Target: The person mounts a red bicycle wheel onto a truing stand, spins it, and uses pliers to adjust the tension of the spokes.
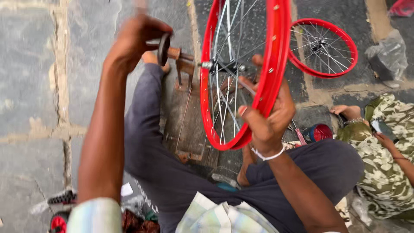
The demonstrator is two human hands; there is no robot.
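A red bicycle wheel rim (272,60) with silver spokes stands upright on a rusty metal stand (186,69), its hub (220,65) on the stand's axle. My right hand (267,116) grips the rim's near edge, thumb over the red metal, a white band at the wrist. My left hand (136,39) is closed around a dark round knob (163,48) at the stand's left end. My legs in dark trousers (172,172) lie folded under the wheel.
A second red spoked wheel (323,47) lies flat on the stone floor at the upper right. Another person in camouflage clothing (384,142) sits at the right, bare foot (347,112) out. A small red tin (318,132) stands near my knee. A plastic bag (388,56) lies beyond.
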